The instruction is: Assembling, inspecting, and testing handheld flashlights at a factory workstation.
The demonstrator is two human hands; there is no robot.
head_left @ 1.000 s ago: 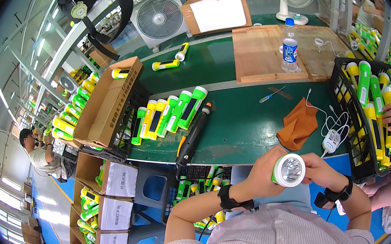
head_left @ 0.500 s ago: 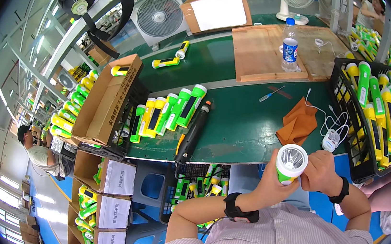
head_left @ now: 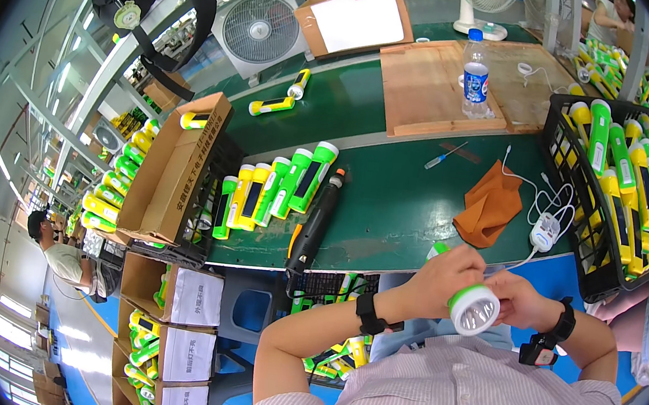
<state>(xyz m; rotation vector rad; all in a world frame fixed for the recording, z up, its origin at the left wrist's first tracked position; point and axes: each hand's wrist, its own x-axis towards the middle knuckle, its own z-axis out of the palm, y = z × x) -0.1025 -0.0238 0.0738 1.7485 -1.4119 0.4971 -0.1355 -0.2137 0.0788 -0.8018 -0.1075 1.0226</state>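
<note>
Open green table (head_left: 396,203) lies between the screwdriver (head_left: 314,221) on the left and the orange cloth (head_left: 491,205); a black crate (head_left: 578,223) blocks the right.

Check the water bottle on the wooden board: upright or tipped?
Upright. The water bottle stands on its base on the wooden board, blue cap on top.

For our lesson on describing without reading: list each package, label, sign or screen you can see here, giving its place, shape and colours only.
Open cardboard box: left on the green bench, long, brown, dark print.
Stacked cartons: under the bench at left, brown with white rectangular paper labels.
White board: far bench edge, tilted, brown frame.
Water bottle: on the wooden board, clear, blue cap and label.
</note>
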